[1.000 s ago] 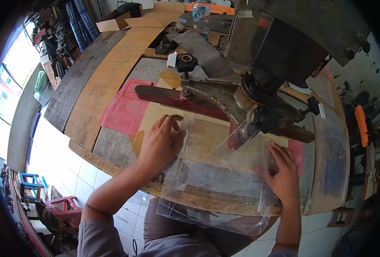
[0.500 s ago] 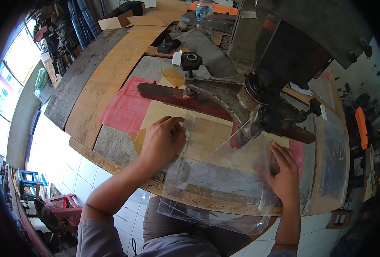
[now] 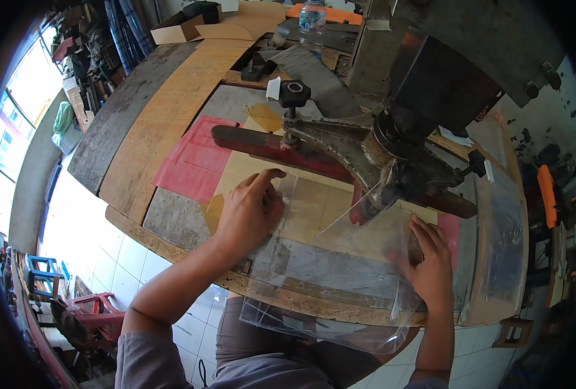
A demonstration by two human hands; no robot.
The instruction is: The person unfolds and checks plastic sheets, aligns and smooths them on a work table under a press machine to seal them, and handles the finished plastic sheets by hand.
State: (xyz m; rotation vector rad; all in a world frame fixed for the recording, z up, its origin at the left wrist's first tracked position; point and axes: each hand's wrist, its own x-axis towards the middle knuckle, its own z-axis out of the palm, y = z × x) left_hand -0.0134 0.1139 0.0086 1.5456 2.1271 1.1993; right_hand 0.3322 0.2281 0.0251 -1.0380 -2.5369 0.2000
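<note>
One clear film (image 3: 346, 275) sits nearest, its near end drooping off the front edge of the worktop (image 3: 236, 283), over the person's lap (image 3: 242, 330). L hand (image 3: 246, 214) is at the film's L side, fingers bent, thumb near the index; can't tell if the grip is closed on the film or just resting at its edge. R hand (image 3: 429, 259) is at the film's R side, fingers curled, thumb showing thru the plastic w/ film passing over it; whether that grip is pinched tight, can't tell. So film lies betw. the two grips, approx. mid-span.

State so far, as judged: film is laid partly over the yellow sheet (image 3: 242, 167) but isn't flat; near part is creased, one far corner tilts up by the machine's arm (image 3: 343, 146). Left undone: flattening & squaring; no finished seam or cut can be made out.

Beyond that, the long red bar (image 3: 262, 144) spans the yellow sheet, w/ a pink sheet (image 3: 194, 159) to L. Black knob (image 3: 294, 94) stands above the bar. Farther back: water bottle (image 3: 312, 23) & open cardboard box (image 3: 178, 32), both well apart from the hands.
</note>
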